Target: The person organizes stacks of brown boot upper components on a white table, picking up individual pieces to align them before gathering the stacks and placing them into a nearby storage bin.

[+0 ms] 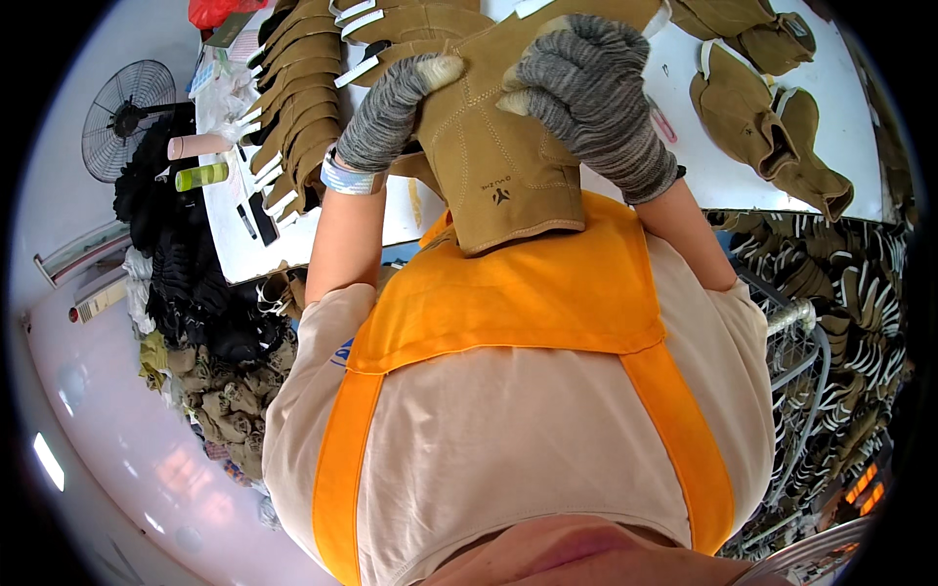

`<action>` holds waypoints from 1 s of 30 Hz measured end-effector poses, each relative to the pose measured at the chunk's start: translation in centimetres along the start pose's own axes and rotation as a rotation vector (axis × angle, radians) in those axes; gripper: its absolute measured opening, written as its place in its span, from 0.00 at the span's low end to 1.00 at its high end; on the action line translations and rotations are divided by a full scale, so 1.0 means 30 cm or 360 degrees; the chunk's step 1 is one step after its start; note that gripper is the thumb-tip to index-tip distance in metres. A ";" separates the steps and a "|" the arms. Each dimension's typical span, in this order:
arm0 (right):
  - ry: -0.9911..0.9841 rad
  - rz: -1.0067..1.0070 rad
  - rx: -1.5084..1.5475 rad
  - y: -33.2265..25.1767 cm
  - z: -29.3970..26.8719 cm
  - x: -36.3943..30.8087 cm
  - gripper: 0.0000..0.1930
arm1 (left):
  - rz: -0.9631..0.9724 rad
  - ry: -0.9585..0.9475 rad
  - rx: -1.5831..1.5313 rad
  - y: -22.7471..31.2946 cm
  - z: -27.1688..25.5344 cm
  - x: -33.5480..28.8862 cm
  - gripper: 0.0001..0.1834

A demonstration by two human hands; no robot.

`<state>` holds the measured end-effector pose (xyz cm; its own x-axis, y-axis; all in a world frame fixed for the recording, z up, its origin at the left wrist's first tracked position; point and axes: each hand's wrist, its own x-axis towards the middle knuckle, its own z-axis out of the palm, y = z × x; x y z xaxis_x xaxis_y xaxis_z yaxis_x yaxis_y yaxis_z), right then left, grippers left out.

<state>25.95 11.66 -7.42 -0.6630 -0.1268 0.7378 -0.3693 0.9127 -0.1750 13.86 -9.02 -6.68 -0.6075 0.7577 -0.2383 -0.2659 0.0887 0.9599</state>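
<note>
A brown, suede-like stitched piece (498,146), with a small dark mark near its lower hem, hangs in front of my chest over the table's near edge. Whether it is a glove or a boot upper I cannot tell. My left hand (391,112), in a grey knitted glove with bare-looking thumb tip, grips its left side with the thumb on top. On the upper right, my right hand (591,98), gloved alike, has its fingers curled in and pinches the material. The piece's upper end runs on between and behind both hands.
A row of similar brown pieces (303,88) with white tabs overlaps on the white table (234,230). More brown pieces (747,117) lie at the right. A green bottle (202,177), pink cylinder (195,146) and fan (127,119) are left. A wire rack (796,342) stands beside me.
</note>
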 end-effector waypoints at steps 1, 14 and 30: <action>-0.0085 0.0013 -0.0002 -0.003 0.009 -0.007 0.08 | 0.0008 -0.0003 -0.0033 -0.005 0.003 0.004 0.31; 0.0554 0.0945 0.1320 0.064 0.000 -0.097 0.14 | 0.0018 0.0081 0.0262 -0.051 -0.038 -0.008 0.35; 0.0496 0.0875 0.0548 0.161 0.093 -0.022 0.19 | 0.0052 0.0000 -0.0299 -0.135 -0.008 0.021 0.49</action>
<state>22.80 15.07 -10.56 -0.6144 0.4795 0.6265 -0.2537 0.6318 -0.7324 14.37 -9.06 -10.77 -0.6182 0.7582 -0.2072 -0.3809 -0.0585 0.9227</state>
